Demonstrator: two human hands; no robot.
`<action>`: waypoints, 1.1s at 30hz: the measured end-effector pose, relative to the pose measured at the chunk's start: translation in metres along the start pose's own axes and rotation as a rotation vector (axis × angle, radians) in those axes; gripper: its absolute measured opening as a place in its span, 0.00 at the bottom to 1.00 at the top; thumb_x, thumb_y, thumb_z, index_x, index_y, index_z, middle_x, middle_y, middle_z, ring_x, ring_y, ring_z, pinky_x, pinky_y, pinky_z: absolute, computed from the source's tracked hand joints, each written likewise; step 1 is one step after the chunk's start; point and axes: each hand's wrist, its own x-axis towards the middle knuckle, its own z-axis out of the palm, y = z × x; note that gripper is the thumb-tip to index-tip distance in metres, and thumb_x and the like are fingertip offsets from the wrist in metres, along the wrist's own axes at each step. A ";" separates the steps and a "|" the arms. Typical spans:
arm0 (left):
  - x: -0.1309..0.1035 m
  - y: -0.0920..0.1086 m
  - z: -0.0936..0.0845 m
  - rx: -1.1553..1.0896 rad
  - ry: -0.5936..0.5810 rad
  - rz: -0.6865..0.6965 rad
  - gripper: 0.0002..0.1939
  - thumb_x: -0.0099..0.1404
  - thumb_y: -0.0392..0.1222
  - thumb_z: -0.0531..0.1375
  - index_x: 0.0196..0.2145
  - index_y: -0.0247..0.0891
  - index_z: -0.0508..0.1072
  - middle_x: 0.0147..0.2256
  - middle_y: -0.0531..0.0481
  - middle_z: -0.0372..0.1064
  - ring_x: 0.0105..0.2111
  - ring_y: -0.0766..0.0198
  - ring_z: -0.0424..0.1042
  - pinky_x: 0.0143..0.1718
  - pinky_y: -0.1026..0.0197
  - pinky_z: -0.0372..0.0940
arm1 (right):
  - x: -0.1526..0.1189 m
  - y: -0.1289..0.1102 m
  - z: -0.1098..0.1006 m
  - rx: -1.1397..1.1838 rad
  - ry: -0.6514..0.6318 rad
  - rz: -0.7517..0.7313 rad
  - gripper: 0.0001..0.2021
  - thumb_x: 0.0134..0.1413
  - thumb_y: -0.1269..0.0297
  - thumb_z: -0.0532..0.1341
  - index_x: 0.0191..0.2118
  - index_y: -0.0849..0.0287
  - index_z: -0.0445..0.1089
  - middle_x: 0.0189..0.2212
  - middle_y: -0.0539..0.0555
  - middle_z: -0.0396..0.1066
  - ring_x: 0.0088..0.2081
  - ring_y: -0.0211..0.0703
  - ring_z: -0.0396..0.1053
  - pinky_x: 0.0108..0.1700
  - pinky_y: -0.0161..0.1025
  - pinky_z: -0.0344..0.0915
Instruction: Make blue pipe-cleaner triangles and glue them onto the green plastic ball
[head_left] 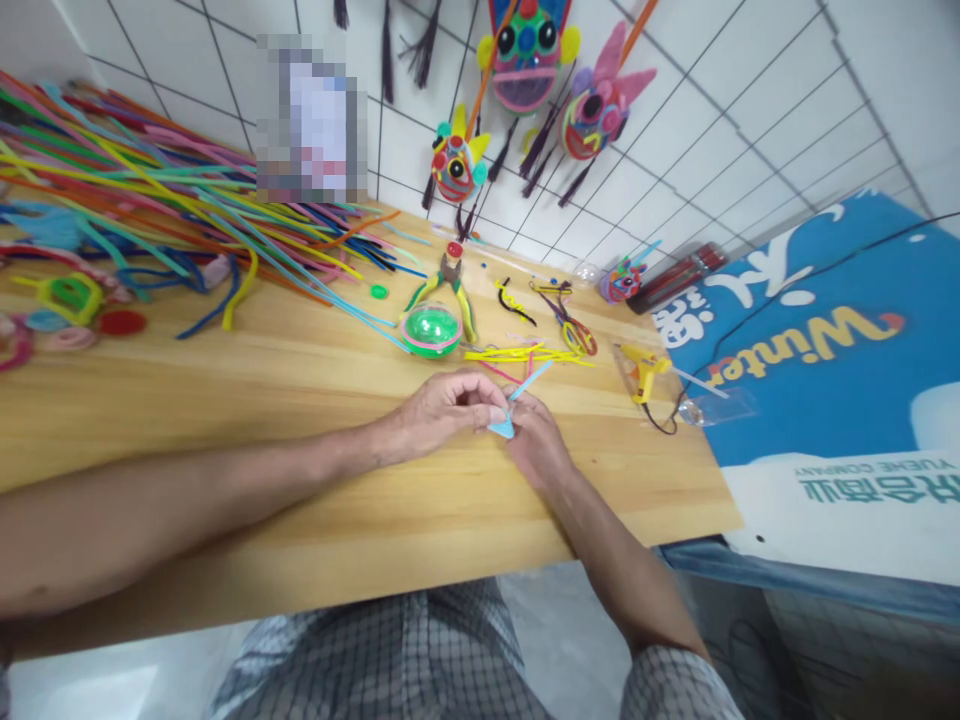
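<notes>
The left hand point(459, 408) pinches and the right hand point(534, 430) grips a light-blue fuzzy pipe cleaner point(502, 427), its flat wedge already formed, its straight one-o'clock tail apparently unworked, with a shiny green, pink-banded ball point(433, 330) at eleven o'clock.

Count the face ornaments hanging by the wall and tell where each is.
3: the green face at the top, the pink-eared face to its lower right, the small face to its lower left. More may hang above, out of view.
</notes>
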 end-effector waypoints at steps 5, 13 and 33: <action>0.005 -0.003 0.000 -0.126 0.062 0.085 0.17 0.60 0.49 0.70 0.39 0.35 0.73 0.31 0.51 0.74 0.29 0.66 0.72 0.34 0.61 0.67 | 0.002 0.001 -0.002 -0.083 0.040 -0.152 0.11 0.51 0.55 0.68 0.34 0.54 0.67 0.25 0.46 0.71 0.27 0.39 0.69 0.35 0.39 0.67; 0.006 -0.011 -0.002 -0.030 0.101 -0.030 0.16 0.61 0.50 0.68 0.39 0.35 0.77 0.27 0.53 0.70 0.26 0.68 0.66 0.28 0.65 0.63 | -0.004 -0.002 -0.006 -0.713 0.319 -0.757 0.03 0.60 0.60 0.64 0.36 0.52 0.73 0.36 0.51 0.75 0.42 0.46 0.71 0.50 0.48 0.68; 0.002 -0.010 -0.007 -0.240 0.166 -0.272 0.24 0.61 0.62 0.66 0.36 0.37 0.70 0.33 0.48 0.77 0.24 0.64 0.75 0.22 0.64 0.66 | -0.031 -0.089 -0.064 -0.526 -0.031 -0.024 0.14 0.56 0.49 0.67 0.33 0.56 0.79 0.12 0.45 0.63 0.13 0.35 0.56 0.19 0.35 0.53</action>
